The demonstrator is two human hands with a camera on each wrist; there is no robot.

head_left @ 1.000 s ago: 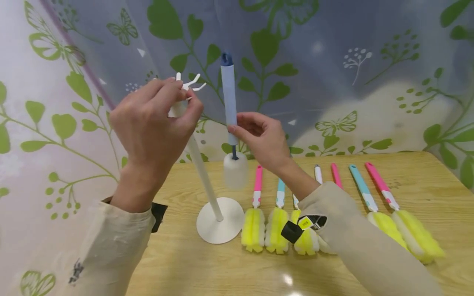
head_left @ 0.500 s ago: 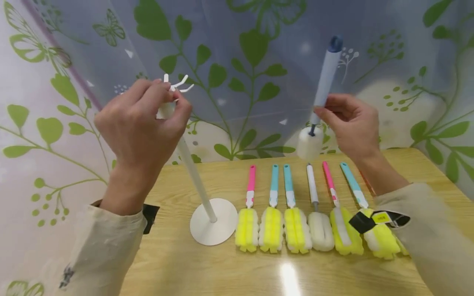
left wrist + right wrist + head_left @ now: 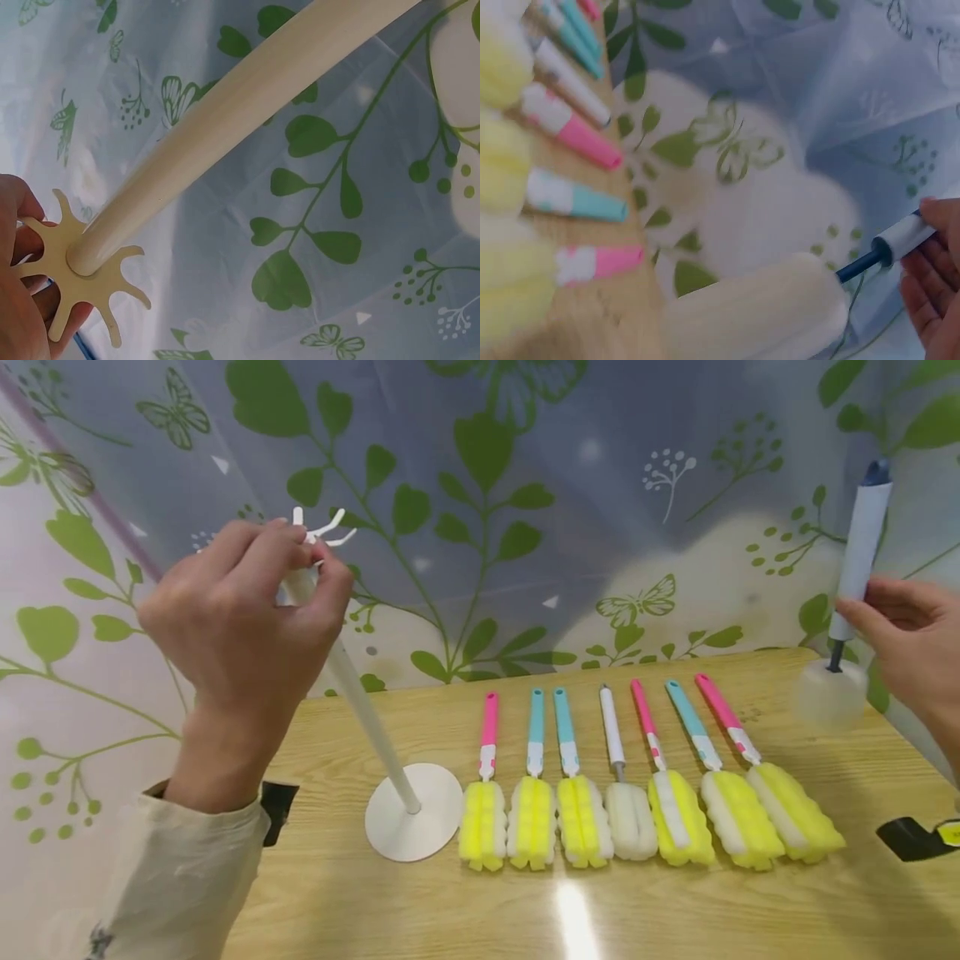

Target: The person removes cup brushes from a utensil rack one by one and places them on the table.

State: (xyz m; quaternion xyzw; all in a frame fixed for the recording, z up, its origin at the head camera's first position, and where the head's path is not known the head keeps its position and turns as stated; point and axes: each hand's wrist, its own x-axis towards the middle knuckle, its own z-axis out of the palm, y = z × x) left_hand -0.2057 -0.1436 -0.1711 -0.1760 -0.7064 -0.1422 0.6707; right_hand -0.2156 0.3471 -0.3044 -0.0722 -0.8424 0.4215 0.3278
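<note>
My left hand (image 3: pixel 247 585) pinches the hooked top of a white stand (image 3: pixel 367 718), whose round base rests on the table. In the left wrist view its star-like ring of curved hooks (image 3: pixel 78 291) shows, with fingers around some of them and nothing hanging there. My right hand (image 3: pixel 918 635), partly cut off by the frame edge, holds a sponge bottle brush (image 3: pixel 858 556) by its pale blue handle. The brush is nearly upright over the table's right end, its white sponge head (image 3: pixel 757 311) pointing down. A dark shaft joins handle and sponge.
Several sponge brushes lie in a row right of the stand: pink-handled (image 3: pixel 490 727), teal-handled (image 3: pixel 536 718) and one white-handled (image 3: pixel 611 727) with an all-white head. Behind the wooden table (image 3: pixel 480 910) hangs a leaf-patterned curtain (image 3: pixel 420 443).
My right hand has carried the pale blue-handled brush from beside the stand far to the right. My left hand keeps its grip on the stand; the view has shifted right.
</note>
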